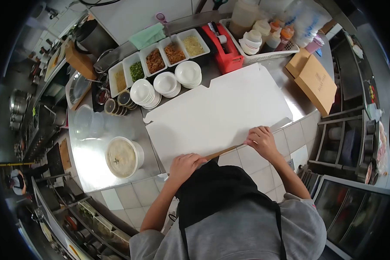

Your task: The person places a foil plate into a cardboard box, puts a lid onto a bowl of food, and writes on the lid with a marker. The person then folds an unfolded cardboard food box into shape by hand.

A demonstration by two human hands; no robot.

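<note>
A large flat cardboard box blank (216,112), white on its upper face, lies across the metal counter, its near edge reaching past the counter's front. Along that edge a narrow brown flap (223,152) shows between my hands. My left hand (185,168) is closed on the near left part of the edge, fingers on top. My right hand (260,141) pinches the same edge further right, thumb and fingers together. Just left of the blank stands a round lidded white tub (124,157) with a dark mark on its lid.
Behind the blank are stacked white bowls (145,92), trays of chopped food (156,60) and a red dispenser (224,50). A basket of sauce bottles (260,52) is at the back right, near a folded brown box (313,82). At far left, another person (18,182) is visible.
</note>
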